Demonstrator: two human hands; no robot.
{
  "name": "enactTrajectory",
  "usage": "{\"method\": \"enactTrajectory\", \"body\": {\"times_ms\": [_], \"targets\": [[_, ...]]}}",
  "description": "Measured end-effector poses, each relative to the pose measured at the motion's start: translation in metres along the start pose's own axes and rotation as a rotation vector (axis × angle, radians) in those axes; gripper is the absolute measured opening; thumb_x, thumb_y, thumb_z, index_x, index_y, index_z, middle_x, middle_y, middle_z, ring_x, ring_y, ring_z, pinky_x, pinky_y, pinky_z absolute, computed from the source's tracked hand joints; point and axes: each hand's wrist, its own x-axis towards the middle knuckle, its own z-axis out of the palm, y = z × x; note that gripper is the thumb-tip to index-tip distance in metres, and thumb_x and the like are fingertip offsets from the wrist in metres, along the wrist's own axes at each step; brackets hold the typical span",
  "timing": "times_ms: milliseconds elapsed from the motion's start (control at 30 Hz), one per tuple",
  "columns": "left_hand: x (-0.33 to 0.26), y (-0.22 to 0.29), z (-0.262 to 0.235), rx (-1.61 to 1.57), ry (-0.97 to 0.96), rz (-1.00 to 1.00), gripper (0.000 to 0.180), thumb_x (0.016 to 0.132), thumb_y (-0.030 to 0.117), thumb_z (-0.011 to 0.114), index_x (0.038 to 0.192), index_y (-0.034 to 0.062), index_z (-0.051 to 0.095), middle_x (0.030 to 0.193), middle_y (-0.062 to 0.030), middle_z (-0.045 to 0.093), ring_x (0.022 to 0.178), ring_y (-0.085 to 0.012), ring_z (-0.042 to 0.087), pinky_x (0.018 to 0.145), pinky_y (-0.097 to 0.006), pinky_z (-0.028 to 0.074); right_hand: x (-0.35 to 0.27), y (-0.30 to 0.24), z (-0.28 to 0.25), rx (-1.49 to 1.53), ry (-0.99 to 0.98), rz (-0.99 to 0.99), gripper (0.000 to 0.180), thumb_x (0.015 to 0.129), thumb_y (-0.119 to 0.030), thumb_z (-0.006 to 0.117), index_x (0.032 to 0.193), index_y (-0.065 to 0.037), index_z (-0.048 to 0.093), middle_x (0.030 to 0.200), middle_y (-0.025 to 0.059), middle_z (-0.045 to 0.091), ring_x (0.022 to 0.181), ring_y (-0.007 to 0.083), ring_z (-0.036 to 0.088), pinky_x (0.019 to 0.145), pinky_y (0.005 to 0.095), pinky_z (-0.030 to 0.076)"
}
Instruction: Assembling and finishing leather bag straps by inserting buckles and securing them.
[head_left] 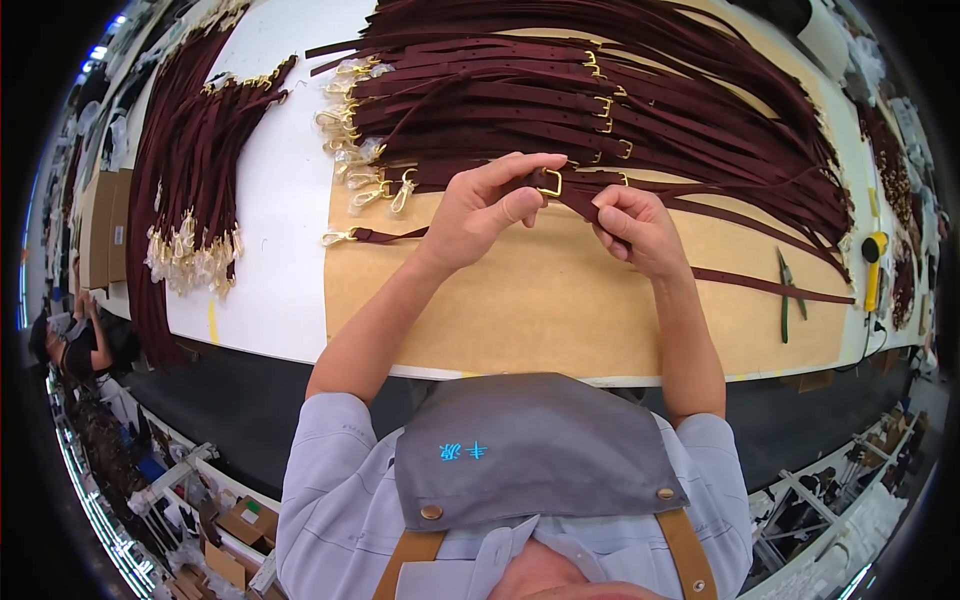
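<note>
Apron [540, 430]: grey, nearest the camera; blue stitched characters on front.
Left hand [470, 215]: thumb and fingers closed on the strap beside its gold buckle [552, 183].
Right hand [648, 232]: thumb and fingertips pinched same strap, other side of buckle.
Held strap [577, 200]: dark red, between both hands, at near edge of strap pile.
Pliers [787, 295]: green-handled, on paper, right of right hand, well apart.
Surface: tan paper [550, 310] over white table [275, 300].
Strap pile [700, 110]: crowded far paper; gold clasps [403, 192] at left end.
Yellow tool [872, 272]: table's right side.
Second bundle [200, 140]: left, hung over near edge.
Carton [103, 230]: far left; label too small to read.
Room: co-worker [80, 345] beyond left end.
</note>
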Motion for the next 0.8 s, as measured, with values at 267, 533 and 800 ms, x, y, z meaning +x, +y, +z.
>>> {"method": "enactTrajectory", "body": {"times_ms": [267,533,800], "targets": [[-0.003,-0.008,0.001,-0.258,-0.004,-0.064,0.052,0.090,0.028,0.067,0.133,0.0025,0.052,0.092,-0.0047,0.060,0.080,-0.0126,0.056,0.072,-0.026,0.046,0.004,0.011,0.003,0.151,-0.065,-0.001,0.015,0.092,-0.020,0.064,0.087,-0.006,0.062,0.065,-0.0021,0.057,0.049,0.0021,0.045,0.044,0.0166,0.033],[-0.008,-0.016,0.000,-0.398,0.004,-0.088,0.045,0.088,0.017,0.067,0.129,0.0023,0.056,0.096,-0.0035,0.061,0.082,-0.0128,0.059,0.073,-0.025,0.047,0.005,0.018,0.009,0.134,-0.105,0.014,0.013,0.091,-0.018,0.064,0.086,-0.006,0.062,0.067,-0.0020,0.059,0.049,0.0021,0.046,0.045,0.0160,0.034],[-0.003,-0.004,0.013,-0.171,-0.066,-0.128,0.036,0.085,0.007,0.068,0.121,0.0019,0.063,0.095,0.0000,0.063,0.085,-0.0083,0.058,0.074,-0.023,0.046,0.002,0.015,0.009,0.159,-0.128,-0.024,0.014,0.091,-0.020,0.065,0.086,-0.007,0.062,0.067,-0.0026,0.057,0.050,0.0008,0.044,0.044,0.0156,0.031]]}}
